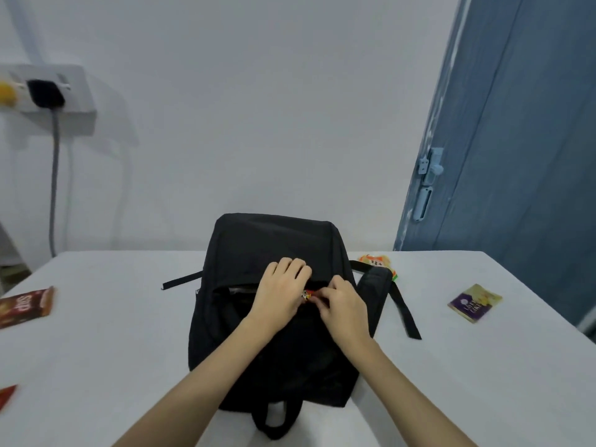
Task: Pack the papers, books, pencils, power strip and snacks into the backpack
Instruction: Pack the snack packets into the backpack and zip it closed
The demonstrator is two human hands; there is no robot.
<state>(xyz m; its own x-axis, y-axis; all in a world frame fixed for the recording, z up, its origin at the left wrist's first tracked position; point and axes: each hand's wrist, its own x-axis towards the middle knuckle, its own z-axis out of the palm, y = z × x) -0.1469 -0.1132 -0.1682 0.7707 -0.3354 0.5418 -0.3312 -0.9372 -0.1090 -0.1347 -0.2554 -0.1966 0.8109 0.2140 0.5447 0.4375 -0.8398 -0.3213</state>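
Black fabric — the backpack (pixel 274 333) is lying flat in the middle of the white table (pixel 451 366), its front pocket zipper gaping open. A small red-and-orange snack packet (pixel 309 294) is sitting at that opening, pinched by the curled fingers of the right hand (pixel 343 308), while the left hand (pixel 282 290) is gripping the pocket's far edge. An orange snack bag (pixel 375 260) is peeking out just right of the pack; a purple packet (pixel 474 303) is lying further right, a red-brown packet (pixel 25 306) at the far left — another red corner (pixel 6 396) nearer.
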